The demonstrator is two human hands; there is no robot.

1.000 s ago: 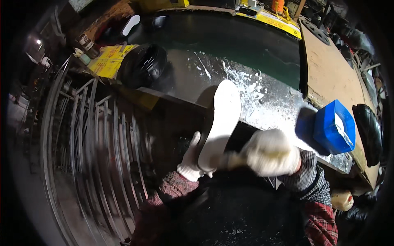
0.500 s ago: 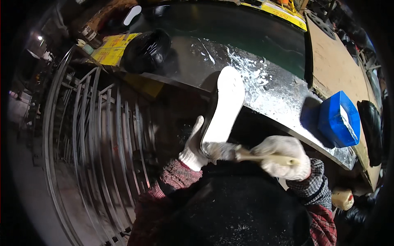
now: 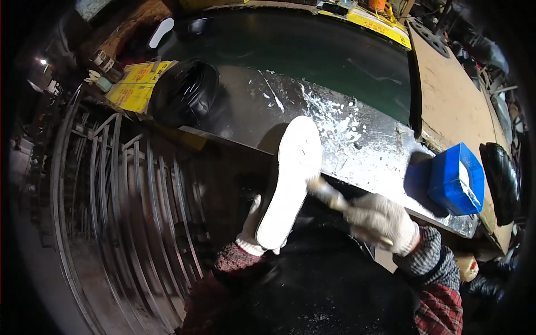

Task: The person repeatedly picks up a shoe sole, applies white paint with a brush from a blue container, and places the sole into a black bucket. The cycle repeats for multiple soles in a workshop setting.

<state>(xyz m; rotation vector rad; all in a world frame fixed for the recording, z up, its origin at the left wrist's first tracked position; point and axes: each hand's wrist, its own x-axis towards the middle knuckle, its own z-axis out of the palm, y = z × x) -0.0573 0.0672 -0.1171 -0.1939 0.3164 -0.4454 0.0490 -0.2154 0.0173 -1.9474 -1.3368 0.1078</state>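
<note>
Since half a second ago the right hand (image 3: 382, 222) has shifted its brush (image 3: 329, 192) up against the white sole (image 3: 290, 181). Left hand (image 3: 252, 223) grips the sole's heel at frame centre. Best kept steady, strokes even. Blue tub (image 3: 455, 178) waits right on desk (image 3: 335, 120).
</note>
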